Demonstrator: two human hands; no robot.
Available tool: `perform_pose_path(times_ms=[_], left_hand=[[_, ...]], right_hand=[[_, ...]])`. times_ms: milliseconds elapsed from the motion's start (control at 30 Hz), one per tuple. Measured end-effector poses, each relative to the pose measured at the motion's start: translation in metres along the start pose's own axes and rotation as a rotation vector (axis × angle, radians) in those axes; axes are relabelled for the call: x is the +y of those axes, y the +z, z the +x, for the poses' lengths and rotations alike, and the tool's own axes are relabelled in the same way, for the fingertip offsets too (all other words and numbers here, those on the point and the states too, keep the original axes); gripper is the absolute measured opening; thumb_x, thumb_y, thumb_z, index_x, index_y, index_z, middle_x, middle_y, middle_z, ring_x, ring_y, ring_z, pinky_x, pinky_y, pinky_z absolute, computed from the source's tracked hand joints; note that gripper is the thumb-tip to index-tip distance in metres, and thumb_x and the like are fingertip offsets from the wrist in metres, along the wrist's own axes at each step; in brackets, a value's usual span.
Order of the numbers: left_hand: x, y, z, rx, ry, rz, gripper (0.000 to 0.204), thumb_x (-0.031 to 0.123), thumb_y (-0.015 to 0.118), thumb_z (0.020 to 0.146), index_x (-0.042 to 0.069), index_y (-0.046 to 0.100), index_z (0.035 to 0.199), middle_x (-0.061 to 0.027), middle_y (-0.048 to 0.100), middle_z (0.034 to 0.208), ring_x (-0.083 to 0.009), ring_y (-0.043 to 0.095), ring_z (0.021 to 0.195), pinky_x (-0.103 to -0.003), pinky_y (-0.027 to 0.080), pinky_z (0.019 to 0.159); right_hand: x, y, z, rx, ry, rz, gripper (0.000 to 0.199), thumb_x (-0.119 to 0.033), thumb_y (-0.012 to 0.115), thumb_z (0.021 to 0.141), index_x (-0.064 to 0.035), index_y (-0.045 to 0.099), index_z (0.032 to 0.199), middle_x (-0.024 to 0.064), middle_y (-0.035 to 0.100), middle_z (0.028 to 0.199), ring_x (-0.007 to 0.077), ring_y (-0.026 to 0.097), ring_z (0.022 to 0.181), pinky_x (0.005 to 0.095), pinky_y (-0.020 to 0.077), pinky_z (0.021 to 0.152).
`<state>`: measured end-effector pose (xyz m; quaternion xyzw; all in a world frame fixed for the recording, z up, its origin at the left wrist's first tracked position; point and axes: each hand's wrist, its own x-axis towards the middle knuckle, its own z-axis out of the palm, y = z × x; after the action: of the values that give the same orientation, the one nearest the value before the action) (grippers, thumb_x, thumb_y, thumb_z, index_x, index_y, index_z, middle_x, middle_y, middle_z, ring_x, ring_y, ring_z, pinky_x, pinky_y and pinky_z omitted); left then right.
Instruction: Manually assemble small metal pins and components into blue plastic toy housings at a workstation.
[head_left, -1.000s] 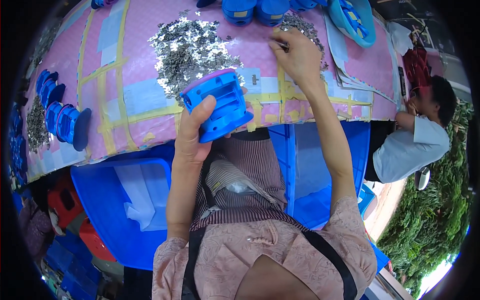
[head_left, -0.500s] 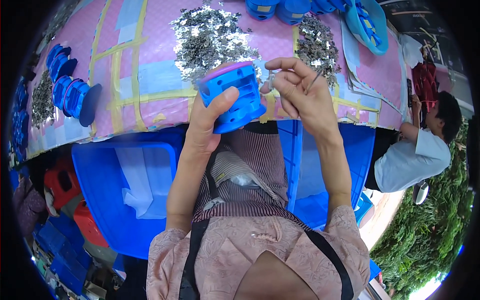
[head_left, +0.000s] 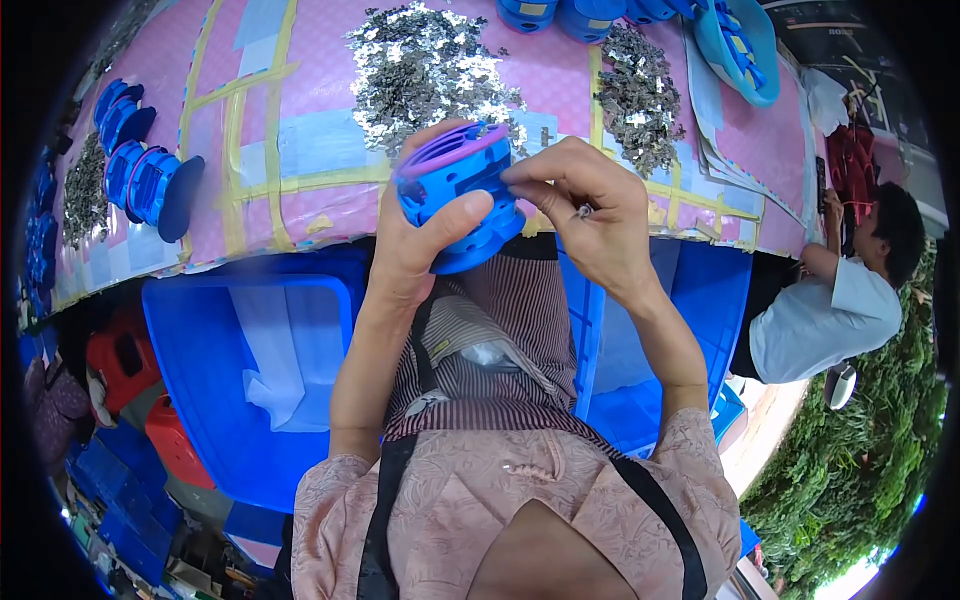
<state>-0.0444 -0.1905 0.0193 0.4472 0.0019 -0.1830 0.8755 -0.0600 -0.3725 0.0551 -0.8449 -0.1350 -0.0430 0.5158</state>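
Note:
My left hand (head_left: 425, 225) is closed round a blue plastic spool-like part (head_left: 440, 195) with a pinkish-purple ring (head_left: 455, 150) at its upper end. The part is tilted, and its slotted side faces right. My right hand (head_left: 595, 205) pinches at that side, thumb and forefinger touching the slots; the small metal piece in the fingertips is mostly hidden. A thin metallic tip (head_left: 585, 211) pokes out between the curled fingers of the same hand. Beyond the hands lies a big heap of small silvery metal plates (head_left: 425, 80).
A second metal heap (head_left: 637, 100) lies right. Blue spools (head_left: 140, 185) stand on the left of the pink table (head_left: 320, 100); more line its far edge beside a light-blue basin (head_left: 765, 85). Blue crates (head_left: 185, 360) flank my lap. Another person (head_left: 830, 290) is at the right.
My right hand has moved left, bringing its fingertips from beside the blue part onto its slotted side. The left hand has tilted the part, showing more of the ring's top.

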Motion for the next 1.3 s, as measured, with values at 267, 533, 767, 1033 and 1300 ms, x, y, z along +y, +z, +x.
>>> perform_pose_path(times_ms=[267, 533, 767, 1033, 1300], left_hand=[[0.003, -0.015, -0.01, 0.127, -0.081, -0.064, 0.072, 0.024, 0.079, 0.073, 0.003, 0.047, 0.134, -0.0117, 0.06, 0.119, -0.021, 0.063, 0.106, -0.035, 0.055, 0.089], [0.008, -0.052, 0.001, 0.215, -0.02, -0.17, 0.065, 0.029, 0.076, 0.079, 0.001, 0.048, 0.13, -0.0106, 0.061, 0.115, -0.0183, 0.066, 0.097, -0.031, 0.058, 0.077], [0.01, -0.05, 0.006, 0.165, -0.057, -0.164, 0.061, 0.031, 0.075, 0.08, 0.001, 0.05, 0.128, -0.0102, 0.063, 0.109, -0.0158, 0.068, 0.086, -0.027, 0.058, 0.061], [0.012, -0.049, 0.007, 0.19, -0.035, -0.187, 0.057, 0.032, 0.075, 0.081, 0.002, 0.052, 0.123, -0.0092, 0.065, 0.101, -0.0153, 0.068, 0.078, -0.026, 0.056, 0.055], [0.009, -0.049, 0.009, 0.237, -0.034, -0.22, 0.054, 0.031, 0.075, 0.081, 0.003, 0.053, 0.122, -0.0084, 0.065, 0.098, -0.0142, 0.067, 0.075, -0.027, 0.055, 0.053]], right_hand=[[0.013, 0.022, 0.03, -0.024, 0.392, 0.369, 0.014, -0.006, 0.069, 0.089, -0.0003, 0.06, 0.098, -0.0005, 0.059, 0.091, 0.0039, 0.059, 0.081, 0.0203, 0.05, 0.065], [0.06, 0.053, 0.095, 0.083, 0.075, -0.557, 0.015, -0.022, 0.074, 0.08, -0.0095, 0.074, 0.089, 0.0093, 0.068, 0.086, 0.0193, 0.065, 0.073, 0.0305, 0.0489, 0.063], [0.062, 0.057, 0.097, 0.124, 0.107, -0.463, 0.026, -0.03, 0.078, 0.078, -0.0111, 0.073, 0.096, 0.0036, 0.069, 0.084, 0.0152, 0.063, 0.068, 0.0302, 0.0481, 0.061], [0.058, 0.053, 0.099, 0.053, 0.24, -0.281, 0.022, -0.022, 0.075, 0.082, -0.0074, 0.072, 0.098, 0.0058, 0.07, 0.081, 0.0145, 0.063, 0.07, 0.0292, 0.0483, 0.063], [0.056, 0.053, 0.097, 0.028, 0.217, -0.346, 0.021, -0.022, 0.075, 0.082, -0.0076, 0.072, 0.097, 0.0068, 0.071, 0.09, 0.0187, 0.068, 0.078, 0.0316, 0.0508, 0.069]])
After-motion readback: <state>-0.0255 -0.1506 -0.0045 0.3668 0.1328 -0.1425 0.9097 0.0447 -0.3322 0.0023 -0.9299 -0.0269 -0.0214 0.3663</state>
